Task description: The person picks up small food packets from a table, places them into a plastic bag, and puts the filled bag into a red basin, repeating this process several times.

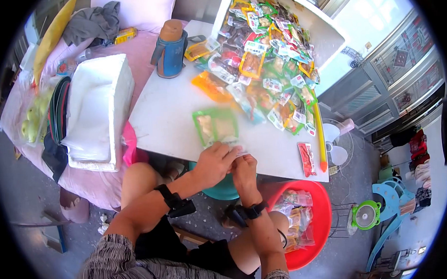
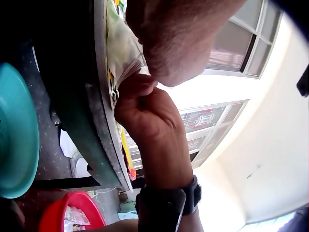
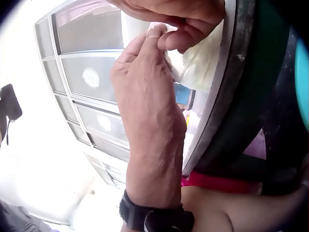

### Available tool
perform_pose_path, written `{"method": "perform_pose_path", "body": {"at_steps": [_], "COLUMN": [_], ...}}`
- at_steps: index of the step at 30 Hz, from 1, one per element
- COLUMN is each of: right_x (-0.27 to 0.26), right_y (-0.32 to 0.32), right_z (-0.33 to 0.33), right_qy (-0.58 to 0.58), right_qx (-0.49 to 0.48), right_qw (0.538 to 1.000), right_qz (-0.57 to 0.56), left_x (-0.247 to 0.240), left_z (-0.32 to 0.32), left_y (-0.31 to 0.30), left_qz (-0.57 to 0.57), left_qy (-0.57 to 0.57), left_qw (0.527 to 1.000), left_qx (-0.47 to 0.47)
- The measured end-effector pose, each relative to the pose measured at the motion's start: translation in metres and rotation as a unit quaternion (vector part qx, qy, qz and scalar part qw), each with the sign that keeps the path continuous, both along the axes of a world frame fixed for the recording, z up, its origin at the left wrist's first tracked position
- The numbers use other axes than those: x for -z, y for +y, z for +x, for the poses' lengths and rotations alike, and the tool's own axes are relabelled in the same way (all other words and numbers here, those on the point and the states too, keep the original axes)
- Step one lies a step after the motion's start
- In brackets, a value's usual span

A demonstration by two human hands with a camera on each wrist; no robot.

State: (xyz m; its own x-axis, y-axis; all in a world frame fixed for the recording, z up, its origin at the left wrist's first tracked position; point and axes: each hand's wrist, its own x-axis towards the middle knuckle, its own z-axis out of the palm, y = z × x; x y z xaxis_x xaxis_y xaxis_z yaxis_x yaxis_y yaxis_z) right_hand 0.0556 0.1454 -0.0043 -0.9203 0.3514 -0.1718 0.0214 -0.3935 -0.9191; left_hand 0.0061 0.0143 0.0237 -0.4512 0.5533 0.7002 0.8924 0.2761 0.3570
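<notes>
just beyond the fingertips of both hands, a green-edged packet is laid flat on the white table, with its near edge at the table's lip, where it is easily reached from the seat. that edge is pinched by the left hand and by the right hand, which are pressed together, thumbs and forefingers curled on the thin film. the two grips are set side by side at one spot, it is judged, so that the limp film is held firm between them. the film is seen to be clear and glossy, with pale contents inside. farther out past the hands and to the right, a heap of packets in orange, green and red wrappers is spread within arm's reach. a lone red packet is laid right of the right hand. below that hand, on the floor, a smooth red plastic basin is set, partly filled with packets. well left of the left hand, a blocky white foam box is rested on a pink cover.
</notes>
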Motion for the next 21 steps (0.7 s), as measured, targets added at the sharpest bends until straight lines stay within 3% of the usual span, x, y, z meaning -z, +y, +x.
{"method": "perform_pose_path", "body": {"at_steps": [3,9,12,15,18,21], "right_x": [-0.006,-0.007,-0.027,-0.022,-0.034,-0.028], "right_y": [-0.014,-0.010,-0.019,-0.020,-0.028,-0.025], "right_z": [-0.002,0.013,0.016,0.017,0.025,0.031], "right_qy": [0.030,0.054,0.121,0.142,0.067,0.025], "right_qx": [0.056,0.030,0.039,0.041,0.051,0.025], "right_qw": [0.996,0.997,0.986,0.985,0.996,0.998], "right_qz": [-0.055,-0.038,-0.104,-0.085,0.020,0.054], "left_x": [0.000,0.001,-0.006,-0.002,-0.005,-0.008], "left_z": [-0.008,-0.006,-0.006,-0.004,-0.007,-0.006], "left_y": [-0.004,-0.003,-0.007,-0.007,-0.006,-0.007], "left_qz": [0.006,0.023,0.007,0.016,0.012,-0.004], "left_qy": [-0.006,-0.011,-0.019,-0.022,-0.046,-0.075], "left_qw": [1.000,1.000,1.000,1.000,0.999,0.997], "left_qx": [-0.010,-0.006,0.010,0.013,-0.002,-0.035]}}
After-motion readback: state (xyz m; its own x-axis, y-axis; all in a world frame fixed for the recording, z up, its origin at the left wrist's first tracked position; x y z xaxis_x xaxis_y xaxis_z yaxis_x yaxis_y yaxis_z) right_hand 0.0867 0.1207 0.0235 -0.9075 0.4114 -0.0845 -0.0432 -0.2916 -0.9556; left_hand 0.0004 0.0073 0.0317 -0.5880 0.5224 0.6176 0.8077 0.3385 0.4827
